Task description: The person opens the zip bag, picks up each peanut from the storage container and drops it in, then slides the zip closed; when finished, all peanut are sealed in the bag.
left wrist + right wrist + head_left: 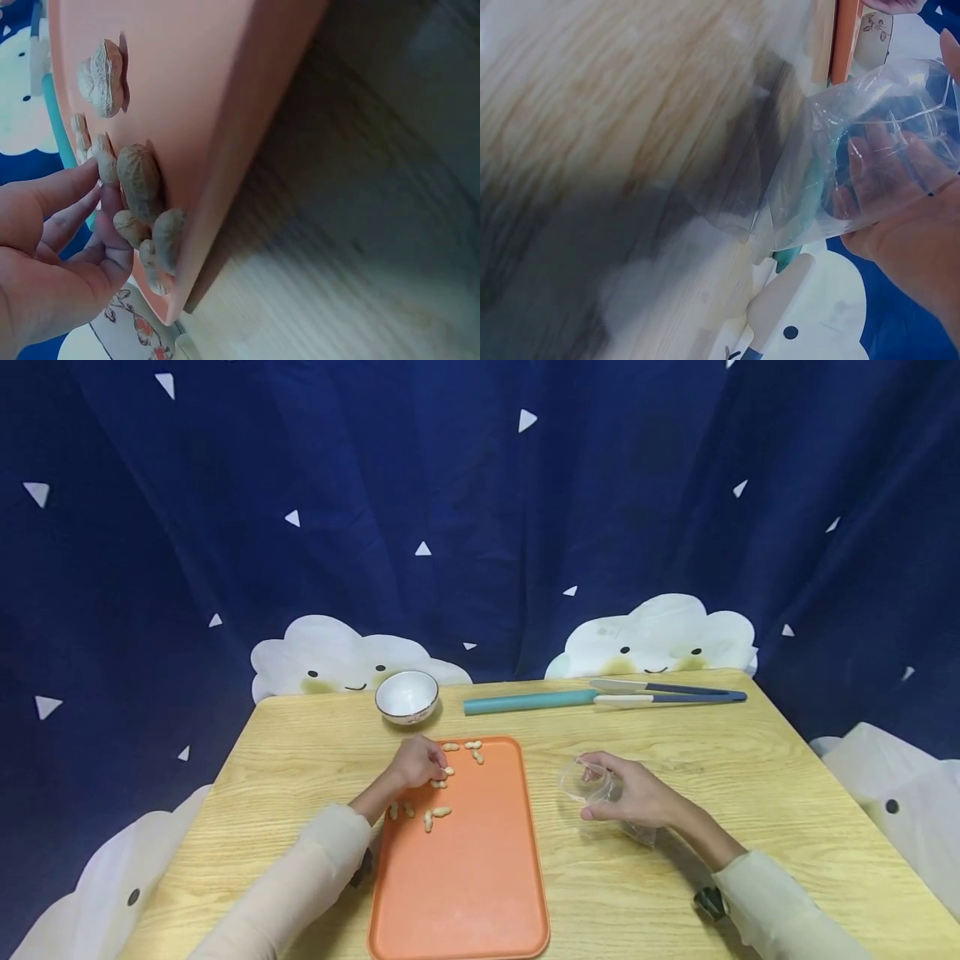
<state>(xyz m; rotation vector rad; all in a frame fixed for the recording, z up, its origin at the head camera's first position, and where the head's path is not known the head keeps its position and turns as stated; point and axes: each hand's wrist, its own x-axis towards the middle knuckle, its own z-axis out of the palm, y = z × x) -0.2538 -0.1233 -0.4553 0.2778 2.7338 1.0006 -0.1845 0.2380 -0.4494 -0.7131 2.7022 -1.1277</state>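
Observation:
Over the far left part of the orange tray (465,877), my left hand (418,763) pinches a peanut (105,160) between thumb and fingertips. Several other unshelled peanuts (442,812) lie scattered on the tray, some along its far edge and some near its left rim. My right hand (628,790) grips a clear plastic bag (870,150) to the right of the tray. The bag's mouth is spread into a round opening that faces the tray, and the fingers show through its film in the right wrist view.
A white bowl (407,695) with a dark rim stands behind the tray. To its right lie a teal stick-like bar (528,702) and blue-and-cream tongs (675,693) along the back of the wooden table (300,752). A dark blue curtain (480,510) hangs behind.

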